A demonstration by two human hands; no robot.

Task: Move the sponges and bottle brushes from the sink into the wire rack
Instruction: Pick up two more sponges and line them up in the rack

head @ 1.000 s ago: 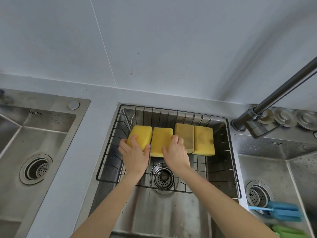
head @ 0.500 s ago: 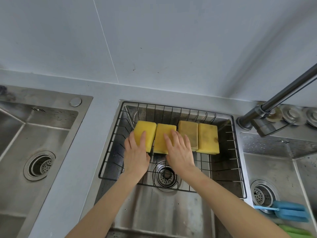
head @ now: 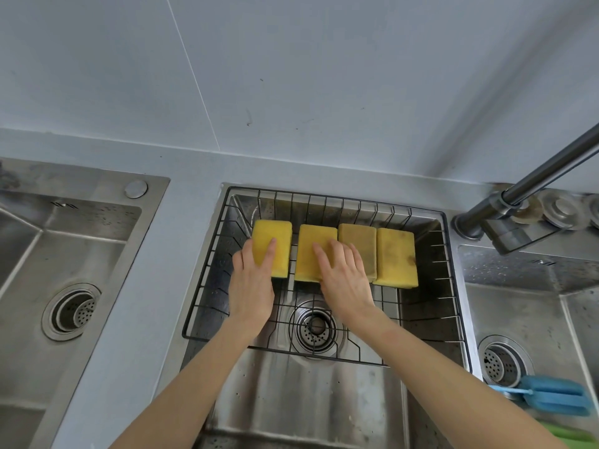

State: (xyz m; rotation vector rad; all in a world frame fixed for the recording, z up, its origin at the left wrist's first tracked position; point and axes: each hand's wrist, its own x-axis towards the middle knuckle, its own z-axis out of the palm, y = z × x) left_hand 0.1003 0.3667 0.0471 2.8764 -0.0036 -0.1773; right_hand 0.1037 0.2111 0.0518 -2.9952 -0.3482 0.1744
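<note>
Several yellow sponges lie in a row at the back of the black wire rack, which sits over the middle sink. My left hand rests flat on the leftmost sponge, thumb at its left edge. My right hand lies spread over the second sponge, its fingers reaching the darker third sponge. The fourth sponge is untouched. A blue bottle brush and a green brush lie in the right sink.
A dark faucet arm slants over the right sink's back edge, with round metal caps beside it. Another steel sink is at the left, past a strip of grey counter. A grey wall stands behind.
Both hands slid forward from the sponges' near edges and now lie flat on top. The leftmost sponge straightened and shifted left, opening a small gap to the second.
</note>
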